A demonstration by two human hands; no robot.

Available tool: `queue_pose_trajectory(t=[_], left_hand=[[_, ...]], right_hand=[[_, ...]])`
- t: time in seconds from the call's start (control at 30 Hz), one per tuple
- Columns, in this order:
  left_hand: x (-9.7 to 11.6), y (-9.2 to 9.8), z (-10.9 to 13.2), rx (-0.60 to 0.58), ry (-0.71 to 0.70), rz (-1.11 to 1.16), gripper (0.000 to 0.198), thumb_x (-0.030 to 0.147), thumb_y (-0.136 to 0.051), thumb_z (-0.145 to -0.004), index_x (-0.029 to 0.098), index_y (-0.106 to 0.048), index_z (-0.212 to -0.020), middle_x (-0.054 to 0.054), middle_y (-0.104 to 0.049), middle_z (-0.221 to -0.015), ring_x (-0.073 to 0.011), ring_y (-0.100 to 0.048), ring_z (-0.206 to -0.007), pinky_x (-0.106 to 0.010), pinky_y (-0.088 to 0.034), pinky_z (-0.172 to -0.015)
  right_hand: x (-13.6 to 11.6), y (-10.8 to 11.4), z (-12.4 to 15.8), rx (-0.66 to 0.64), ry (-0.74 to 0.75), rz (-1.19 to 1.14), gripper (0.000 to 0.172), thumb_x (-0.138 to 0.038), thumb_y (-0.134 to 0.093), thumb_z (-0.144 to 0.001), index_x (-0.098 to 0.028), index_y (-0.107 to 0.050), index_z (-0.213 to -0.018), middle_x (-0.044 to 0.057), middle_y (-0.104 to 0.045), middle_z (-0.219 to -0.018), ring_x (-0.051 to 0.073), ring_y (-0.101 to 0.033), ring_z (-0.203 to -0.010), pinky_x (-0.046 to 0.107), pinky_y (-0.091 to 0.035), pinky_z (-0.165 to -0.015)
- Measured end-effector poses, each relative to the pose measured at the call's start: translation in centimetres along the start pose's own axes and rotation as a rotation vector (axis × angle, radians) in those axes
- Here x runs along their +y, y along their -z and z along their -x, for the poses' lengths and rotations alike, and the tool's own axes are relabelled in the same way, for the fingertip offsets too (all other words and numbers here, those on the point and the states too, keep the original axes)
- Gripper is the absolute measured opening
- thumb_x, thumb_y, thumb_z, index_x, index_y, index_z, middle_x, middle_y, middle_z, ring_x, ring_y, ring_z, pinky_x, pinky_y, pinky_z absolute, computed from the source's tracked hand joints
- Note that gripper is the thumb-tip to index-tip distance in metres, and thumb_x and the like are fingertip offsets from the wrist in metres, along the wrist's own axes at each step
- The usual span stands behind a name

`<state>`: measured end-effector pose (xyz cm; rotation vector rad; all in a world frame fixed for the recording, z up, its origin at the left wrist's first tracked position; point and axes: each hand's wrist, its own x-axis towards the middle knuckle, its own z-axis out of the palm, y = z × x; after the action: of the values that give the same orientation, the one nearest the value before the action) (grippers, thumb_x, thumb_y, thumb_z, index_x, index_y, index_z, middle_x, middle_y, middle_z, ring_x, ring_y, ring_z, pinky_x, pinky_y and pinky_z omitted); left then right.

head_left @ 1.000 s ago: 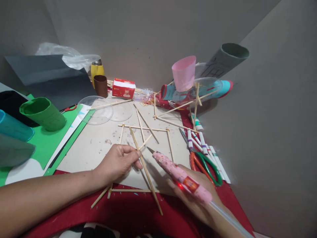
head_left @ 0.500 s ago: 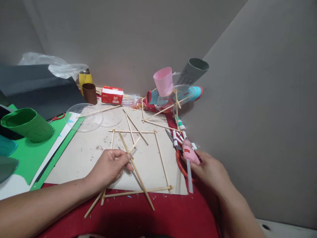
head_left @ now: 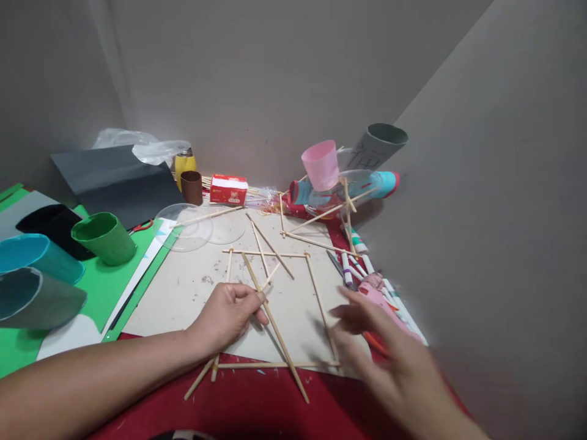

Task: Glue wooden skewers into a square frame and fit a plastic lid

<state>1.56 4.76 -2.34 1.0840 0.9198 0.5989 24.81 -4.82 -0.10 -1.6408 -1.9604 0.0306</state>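
Note:
My left hand [head_left: 229,316] pinches a long wooden stick [head_left: 275,327] that lies diagonally across a square frame of sticks [head_left: 313,293] on a pale board [head_left: 183,287]. My right hand [head_left: 389,354] hovers, motion-blurred, over the board's right edge with fingers spread and nothing in it. The pink glue gun [head_left: 378,292] lies just beyond it on the markers and scissors.
Rolled paper tubes, green [head_left: 104,237], blue [head_left: 39,256] and grey [head_left: 36,299], lie at the left on green paper. Clear plastic lids [head_left: 186,227], a red box [head_left: 228,189], a pink cup [head_left: 321,164] and a stick structure [head_left: 339,208] stand at the back. Markers [head_left: 351,269] line the right wall.
My right hand carried the pink glue gun from the sticks to the right, laid it down by the markers and came back empty. The left hand kept its pinch on the stick.

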Motion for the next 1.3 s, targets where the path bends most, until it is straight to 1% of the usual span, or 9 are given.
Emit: queue_pose_trajectory(t=[0.07, 0.13, 0.33, 0.6, 0.77, 0.93, 1.07, 1.2, 1.3], left_hand=[[0.0, 0.0, 0.0, -0.017, -0.001, -0.01, 0.039, 0.047, -0.057, -0.08, 0.011, -0.062, -0.065, 0.005, -0.044, -0.04, -0.0033, -0.022, -0.031, -0.022, -0.011, -0.037], [0.0, 0.1, 0.0, -0.011, 0.0, -0.02, 0.04, 0.048, -0.057, -0.08, 0.012, -0.062, -0.064, 0.006, -0.039, -0.036, -0.0039, -0.023, -0.031, -0.022, -0.012, -0.038], [0.1, 0.1, 0.0, -0.01, -0.012, -0.056, 0.042, 0.05, -0.058, -0.078, 0.012, -0.063, -0.062, 0.006, -0.037, -0.033, -0.0055, -0.026, -0.033, -0.021, -0.018, -0.04], [0.3, -0.2, 0.1, -0.015, -0.006, 0.012, 0.033, 0.043, -0.062, -0.076, 0.013, -0.06, -0.061, 0.008, -0.037, -0.033, -0.0048, -0.024, -0.033, -0.021, -0.019, -0.041], [0.3, -0.2, 0.2, -0.024, -0.017, 0.009, 0.028, 0.037, -0.06, -0.077, 0.012, -0.061, -0.063, 0.007, -0.042, -0.037, -0.0041, -0.025, -0.034, -0.02, -0.02, -0.042], [0.2, -0.1, 0.1, -0.006, 0.007, 0.001, 0.022, 0.031, -0.056, -0.074, 0.011, -0.064, -0.067, 0.001, -0.056, -0.05, -0.0039, -0.029, -0.035, -0.02, -0.021, -0.04], [0.2, -0.2, 0.0, -0.005, 0.04, 0.009, 0.022, 0.03, -0.054, -0.071, 0.011, -0.063, -0.064, 0.001, -0.054, -0.049, -0.0042, -0.029, -0.035, -0.02, -0.021, -0.039], [0.1, -0.2, 0.1, -0.002, 0.018, -0.002, 0.025, 0.034, -0.057, -0.075, 0.011, -0.064, -0.068, 0.002, -0.053, -0.05, -0.004, -0.028, -0.036, -0.02, -0.022, -0.04], [-0.1, -0.2, 0.3, -0.006, -0.011, -0.018, 0.028, 0.038, -0.058, -0.077, 0.012, -0.063, -0.068, 0.005, -0.045, -0.044, -0.0047, -0.026, -0.036, -0.021, -0.022, -0.041]], right_hand=[[-2.7, -2.1, -0.2, -0.093, 0.119, -0.074, 0.049, -0.034, -0.052, -0.091, -0.02, -0.037, -0.136, 0.009, -0.068, -0.095, 0.018, -0.067, -0.079, 0.027, -0.055, -0.069], [-4.0, -3.9, -0.5, -0.157, 0.171, -0.12, 0.049, -0.031, -0.054, -0.09, -0.018, -0.035, -0.133, 0.009, -0.068, -0.093, 0.018, -0.067, -0.077, 0.027, -0.054, -0.066], [-3.4, -6.2, -0.7, -0.249, 0.118, -0.224, 0.024, -0.021, -0.044, -0.094, -0.021, -0.04, -0.118, 0.002, -0.065, -0.077, 0.013, -0.062, -0.06, 0.022, -0.047, -0.054], [-3.2, -6.0, -0.3, -0.207, 0.094, -0.333, 0.028, -0.017, -0.042, -0.095, -0.021, -0.045, -0.123, -0.001, -0.06, -0.069, 0.011, -0.057, -0.054, 0.019, -0.043, -0.051], [-3.1, -5.5, -0.5, -0.242, -0.016, -0.45, 0.024, -0.024, -0.04, -0.097, -0.019, -0.051, -0.118, -0.004, -0.054, -0.06, 0.01, -0.047, -0.046, 0.018, -0.039, -0.045], [-3.2, -4.9, -0.8, -0.324, -0.133, -0.543, 0.03, -0.032, -0.039, -0.098, -0.016, -0.056, -0.117, -0.002, -0.054, -0.06, 0.01, -0.047, -0.05, 0.019, -0.04, -0.048], [-3.2, -4.7, -1.1, -0.354, -0.172, -0.572, 0.034, -0.034, -0.041, -0.097, -0.015, -0.059, -0.118, -0.003, -0.052, -0.058, 0.01, -0.044, -0.049, 0.019, -0.038, -0.045], [-3.2, -4.6, -1.1, -0.307, -0.133, -0.552, 0.032, -0.03, -0.044, -0.096, -0.015, -0.063, -0.117, -0.002, -0.058, -0.059, 0.01, -0.049, -0.048, 0.018, -0.042, -0.046], [-3.2, -4.6, -1.1, -0.231, -0.069, -0.521, 0.03, -0.025, -0.046, -0.094, -0.014, -0.066, -0.113, 0.002, -0.067, -0.066, 0.011, -0.059, -0.052, 0.018, -0.049, -0.05]])
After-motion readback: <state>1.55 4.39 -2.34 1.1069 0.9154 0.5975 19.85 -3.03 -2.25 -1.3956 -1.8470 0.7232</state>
